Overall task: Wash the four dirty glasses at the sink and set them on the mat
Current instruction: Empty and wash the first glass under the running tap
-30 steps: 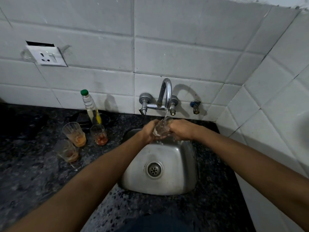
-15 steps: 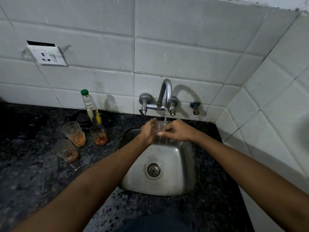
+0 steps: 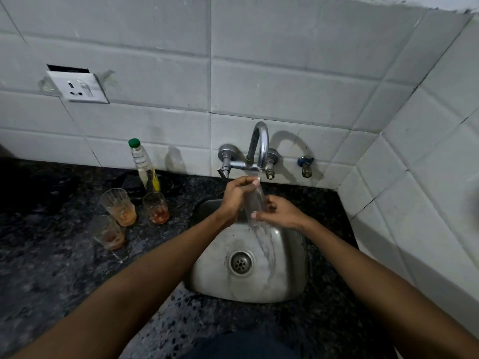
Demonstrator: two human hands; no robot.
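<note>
Glass in hand: clear drinking glass (image 3: 255, 203) is held tilted under the curved chrome tap (image 3: 259, 146), over the steel sink (image 3: 285, 288); water is poured out of it.
Left hand (image 3: 234, 196): grip is closed round the glass's upper part.
Right hand (image 3: 281, 212): grip is closed on its lower end.
Waiting: three dirty clear glasses (image 3: 118, 206) are stood on the dark speckled surface (image 3: 51, 268), beside a green-capped bottle (image 3: 141, 161).
</note>
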